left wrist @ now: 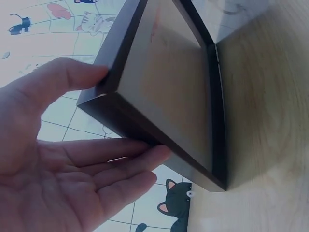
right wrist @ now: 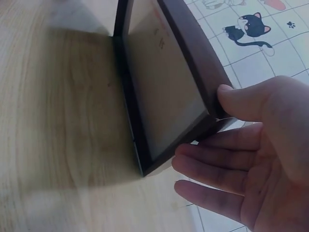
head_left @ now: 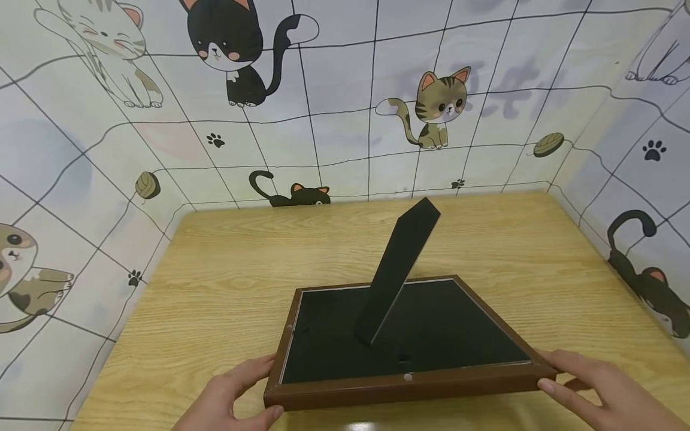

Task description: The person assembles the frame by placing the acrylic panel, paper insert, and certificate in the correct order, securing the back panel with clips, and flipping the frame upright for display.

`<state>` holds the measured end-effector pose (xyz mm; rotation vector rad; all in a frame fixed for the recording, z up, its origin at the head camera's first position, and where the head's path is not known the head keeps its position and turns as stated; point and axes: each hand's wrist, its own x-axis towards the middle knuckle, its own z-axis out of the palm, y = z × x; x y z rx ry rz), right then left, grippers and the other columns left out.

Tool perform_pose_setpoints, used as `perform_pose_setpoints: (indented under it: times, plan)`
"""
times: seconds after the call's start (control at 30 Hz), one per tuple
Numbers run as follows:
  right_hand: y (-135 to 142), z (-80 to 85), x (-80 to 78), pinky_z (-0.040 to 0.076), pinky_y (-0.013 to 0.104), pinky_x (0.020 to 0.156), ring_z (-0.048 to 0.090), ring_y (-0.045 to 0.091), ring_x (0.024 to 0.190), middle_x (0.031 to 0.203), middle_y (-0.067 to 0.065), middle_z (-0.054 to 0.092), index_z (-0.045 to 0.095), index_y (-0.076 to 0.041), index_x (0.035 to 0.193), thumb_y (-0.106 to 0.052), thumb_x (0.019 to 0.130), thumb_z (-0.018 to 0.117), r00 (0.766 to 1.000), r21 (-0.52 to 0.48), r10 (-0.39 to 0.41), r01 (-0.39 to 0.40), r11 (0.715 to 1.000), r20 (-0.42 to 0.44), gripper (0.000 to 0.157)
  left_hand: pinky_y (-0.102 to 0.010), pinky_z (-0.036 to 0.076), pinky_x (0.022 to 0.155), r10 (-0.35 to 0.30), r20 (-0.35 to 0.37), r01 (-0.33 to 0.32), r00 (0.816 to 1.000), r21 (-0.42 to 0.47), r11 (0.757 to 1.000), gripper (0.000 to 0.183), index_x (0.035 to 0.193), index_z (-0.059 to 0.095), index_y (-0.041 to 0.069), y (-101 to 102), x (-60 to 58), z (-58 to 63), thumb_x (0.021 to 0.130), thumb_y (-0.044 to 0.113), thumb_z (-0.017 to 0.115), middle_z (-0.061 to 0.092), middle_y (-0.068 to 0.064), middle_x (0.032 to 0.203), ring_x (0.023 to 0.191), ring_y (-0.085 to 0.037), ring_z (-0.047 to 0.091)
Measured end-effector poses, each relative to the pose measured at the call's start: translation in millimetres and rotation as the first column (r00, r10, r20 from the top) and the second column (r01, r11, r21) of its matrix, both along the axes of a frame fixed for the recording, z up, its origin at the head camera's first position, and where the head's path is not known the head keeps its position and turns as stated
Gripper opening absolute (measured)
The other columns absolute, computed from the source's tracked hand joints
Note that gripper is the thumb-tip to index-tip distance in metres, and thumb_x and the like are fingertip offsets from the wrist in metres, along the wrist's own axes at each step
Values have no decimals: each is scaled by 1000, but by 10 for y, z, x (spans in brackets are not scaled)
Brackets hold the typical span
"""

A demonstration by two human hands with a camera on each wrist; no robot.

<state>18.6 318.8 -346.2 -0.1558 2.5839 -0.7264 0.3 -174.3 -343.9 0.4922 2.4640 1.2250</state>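
Note:
A brown picture frame (head_left: 415, 389) lies back side up, its near edge raised above the table and its far edge low at the wood. From its dark backing board (head_left: 458, 329) a black easel stand (head_left: 399, 269) sticks up at a slant. My left hand (head_left: 232, 395) grips the near left corner, thumb on the front edge and fingers along the side. The near right corner is held by my right hand (head_left: 598, 383) in the same way. Both wrist views show the glazed front (left wrist: 169, 92) facing down toward the table.
The wood-grain table (head_left: 242, 251) spreads around the frame. Beyond it and on both sides stand white walls (head_left: 345, 137) printed with cats, paw prints and grid lines.

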Motion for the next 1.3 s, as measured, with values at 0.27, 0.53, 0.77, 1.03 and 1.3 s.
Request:
perform_pose_setpoints:
  times: [0.27,0.53,0.77,1.03,1.3]
  plan:
    - [14,97,12,48,54,68,61,35,85,107,27,58,49,16,120,-28,96,49,988,91,-30,45,995,-152,50,-29,44,89,72,-43,-68,996,78,995,47,128,54,18,59,-3,163,84,28,67,53,0,127,117,-17,47]
    - [24,107,45,46,55,68,55,48,94,108,26,60,54,10,120,-23,95,52,940,47,-90,111,993,-328,42,-27,42,91,217,-48,-207,975,158,965,43,122,59,17,128,2,226,82,22,70,57,1,121,115,-19,50]
    - [3,182,-38,44,59,70,50,53,100,113,34,54,48,14,123,-25,98,44,946,31,-122,137,990,-299,46,-21,41,91,287,-87,-256,954,263,930,36,119,61,18,182,-29,249,84,17,67,61,5,116,113,-12,52]
    - [-36,242,-81,45,57,68,52,50,97,107,27,60,57,9,117,-22,97,48,907,20,-123,143,989,-402,38,-17,40,90,329,-132,-274,935,320,907,28,114,64,15,223,-59,297,86,13,65,63,4,112,109,-13,55]
    - [-56,321,-94,43,58,67,50,54,97,109,34,56,55,13,117,-21,96,48,892,12,-147,169,986,-427,40,-22,43,89,335,-140,-281,932,307,909,23,110,65,19,222,-80,346,88,16,63,64,7,108,107,-14,57]
